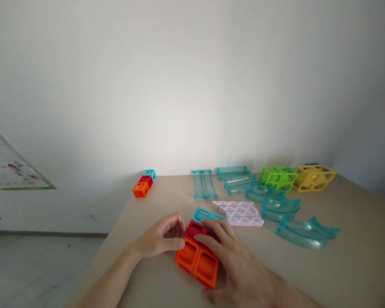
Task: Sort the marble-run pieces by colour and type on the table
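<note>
A cluster of square frame blocks lies on the tan table (356,265) near its front: two orange blocks (197,260), red blocks (194,230) behind them and a blue block (202,213) at the back. My left hand (162,237) is curled against the cluster's left side, thumb and fingers pinching the red and orange blocks. My right hand (234,261) rests over the cluster's right side, fingers laid across the red block and thumb by the orange one.
A purple lattice tile (240,213) lies just behind the cluster. Clear teal curved tracks (304,233) and straight tracks (205,184) sit farther back, with a green cage cube (278,177) and a yellow one (313,177). A small orange-red-blue block row (143,183) sits at the far left corner.
</note>
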### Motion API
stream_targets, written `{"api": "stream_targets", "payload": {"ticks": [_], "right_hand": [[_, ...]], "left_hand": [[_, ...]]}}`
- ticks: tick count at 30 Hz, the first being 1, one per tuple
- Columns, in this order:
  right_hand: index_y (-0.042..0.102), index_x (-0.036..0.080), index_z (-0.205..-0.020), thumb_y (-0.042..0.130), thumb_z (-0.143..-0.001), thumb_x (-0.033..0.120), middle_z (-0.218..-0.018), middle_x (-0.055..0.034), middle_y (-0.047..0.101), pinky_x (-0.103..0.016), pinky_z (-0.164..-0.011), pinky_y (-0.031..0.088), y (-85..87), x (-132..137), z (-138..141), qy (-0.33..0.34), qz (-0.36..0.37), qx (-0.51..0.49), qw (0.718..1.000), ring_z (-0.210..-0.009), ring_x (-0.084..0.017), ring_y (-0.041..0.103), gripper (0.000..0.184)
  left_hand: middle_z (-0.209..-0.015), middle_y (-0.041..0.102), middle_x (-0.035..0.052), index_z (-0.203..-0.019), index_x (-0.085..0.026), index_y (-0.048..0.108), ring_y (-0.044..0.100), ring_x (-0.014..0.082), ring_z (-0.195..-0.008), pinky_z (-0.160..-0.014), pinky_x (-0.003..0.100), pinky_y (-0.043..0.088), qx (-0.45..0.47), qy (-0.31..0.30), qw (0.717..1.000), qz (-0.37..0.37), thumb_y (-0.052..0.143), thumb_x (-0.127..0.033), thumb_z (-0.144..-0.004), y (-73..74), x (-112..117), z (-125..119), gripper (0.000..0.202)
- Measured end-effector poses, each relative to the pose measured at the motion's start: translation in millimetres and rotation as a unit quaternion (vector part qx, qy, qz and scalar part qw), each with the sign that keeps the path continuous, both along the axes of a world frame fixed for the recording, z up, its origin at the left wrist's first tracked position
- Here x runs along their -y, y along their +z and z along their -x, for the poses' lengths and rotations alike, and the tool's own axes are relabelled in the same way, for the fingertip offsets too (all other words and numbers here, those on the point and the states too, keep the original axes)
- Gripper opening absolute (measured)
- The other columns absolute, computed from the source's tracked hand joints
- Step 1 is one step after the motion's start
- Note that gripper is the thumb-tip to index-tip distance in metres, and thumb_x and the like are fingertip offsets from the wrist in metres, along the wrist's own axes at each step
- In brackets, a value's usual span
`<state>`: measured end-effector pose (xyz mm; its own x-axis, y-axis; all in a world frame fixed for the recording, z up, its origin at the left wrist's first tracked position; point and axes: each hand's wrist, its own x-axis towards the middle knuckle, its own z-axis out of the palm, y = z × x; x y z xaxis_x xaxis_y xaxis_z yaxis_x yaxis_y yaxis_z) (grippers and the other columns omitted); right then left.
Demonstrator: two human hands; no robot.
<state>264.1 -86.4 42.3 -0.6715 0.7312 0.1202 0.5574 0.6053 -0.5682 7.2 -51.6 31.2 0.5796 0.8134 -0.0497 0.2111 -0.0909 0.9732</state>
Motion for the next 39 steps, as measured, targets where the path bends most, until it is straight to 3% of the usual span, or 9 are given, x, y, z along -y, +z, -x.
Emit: {"api": "stream_targets", "payload": {"ticks": [5,11,16,20,24,27,29,33,39], "right_hand": [[0.048,0.027,-0.137,0.081,-0.052,0.040,-0.146,-0.0097,0.035,-0.055,-0.111,0.026,-4.6,1,6,-0.016,-0.015,-0.008,1.000,-0.134,-0.037,0.023,0.092],[0.049,0.026,-0.134,0.076,-0.055,0.035,-0.144,-0.0099,0.036,-0.053,-0.110,0.027,-8.3,3,8,-0.022,-0.045,-0.032,0.998,-0.132,-0.036,0.026,0.085],[0.048,0.025,-0.133,0.072,-0.058,0.029,-0.142,-0.0092,0.037,-0.049,-0.110,0.029,-12.7,2,8,-0.023,-0.070,-0.048,0.996,-0.131,-0.033,0.027,0.079],[0.048,0.025,-0.134,0.071,-0.059,0.030,-0.143,-0.0089,0.036,-0.049,-0.110,0.029,-13.3,1,6,-0.020,-0.074,-0.049,0.996,-0.132,-0.033,0.026,0.078],[0.049,0.024,-0.133,0.070,-0.060,0.031,-0.144,-0.0099,0.035,-0.051,-0.110,0.029,-12.3,3,6,-0.020,-0.070,-0.040,0.997,-0.132,-0.035,0.026,0.076],[0.049,0.023,-0.133,0.070,-0.060,0.030,-0.144,-0.0106,0.036,-0.052,-0.111,0.027,-12.5,4,5,-0.024,-0.073,-0.039,0.996,-0.133,-0.036,0.026,0.076],[0.049,0.024,-0.133,0.071,-0.058,0.029,-0.143,-0.0106,0.037,-0.053,-0.111,0.026,-13.0,4,5,-0.024,-0.074,-0.037,0.996,-0.133,-0.036,0.025,0.078],[0.049,0.023,-0.134,0.071,-0.059,0.030,-0.145,-0.0109,0.035,-0.052,-0.111,0.028,-12.2,2,6,-0.029,-0.072,-0.032,0.996,-0.134,-0.036,0.024,0.078],[0.049,0.023,-0.134,0.069,-0.062,0.029,-0.143,-0.0112,0.036,-0.053,-0.109,0.031,-9.8,3,7,-0.046,-0.072,-0.035,0.996,-0.132,-0.035,0.028,0.075]], "left_hand": [[-0.072,0.051,-0.0058,-0.098,-0.020,0.052,0.044,0.0069,-0.058,-0.051,0.018,0.031,-0.074,-0.014,0.997,0.033,0.067,-0.029,-0.078,3.5,4,4,0.026],[-0.089,0.063,0.0029,-0.112,-0.017,0.058,0.056,0.0120,-0.068,-0.059,0.022,0.046,-0.023,-0.045,0.995,0.086,0.063,-0.030,-0.079,0.6,2,1,0.036],[-0.093,0.070,0.0051,-0.101,-0.016,0.069,0.062,0.0155,-0.080,-0.069,0.024,0.046,-0.060,-0.027,0.998,0.005,0.055,-0.018,-0.082,6.0,-2,5,0.024],[-0.093,0.071,0.0053,-0.101,-0.017,0.069,0.064,0.0176,-0.082,-0.073,0.026,0.048,-0.090,0.002,0.996,-0.009,0.052,-0.016,-0.082,3.2,-5,10,0.026],[-0.102,0.068,0.0061,-0.108,-0.021,0.068,0.062,0.0191,-0.093,-0.079,0.027,0.047,-0.143,0.087,0.982,-0.085,0.046,-0.029,-0.090,10.1,-3,15,0.029],[-0.113,0.064,0.0078,-0.108,-0.021,0.067,0.059,0.0217,-0.100,-0.081,0.027,0.047,-0.139,0.024,0.982,-0.123,0.063,-0.042,-0.082,21.2,2,19,0.034],[-0.107,0.065,0.0059,-0.106,-0.021,0.067,0.059,0.0212,-0.095,-0.082,0.028,0.046,-0.150,-0.018,0.980,-0.127,0.073,-0.043,-0.073,25.7,3,21,0.040],[-0.093,0.065,0.0016,-0.101,-0.021,0.066,0.057,0.0175,-0.082,-0.074,0.026,0.044,-0.193,0.001,0.974,-0.115,0.078,-0.044,-0.066,22.7,-2,29,0.044],[-0.082,0.058,0.0014,-0.085,-0.017,0.062,0.053,0.0151,-0.075,-0.072,0.026,0.043,-0.170,0.074,0.973,-0.140,0.066,-0.038,-0.079,14.4,-14,46,0.022]]}}
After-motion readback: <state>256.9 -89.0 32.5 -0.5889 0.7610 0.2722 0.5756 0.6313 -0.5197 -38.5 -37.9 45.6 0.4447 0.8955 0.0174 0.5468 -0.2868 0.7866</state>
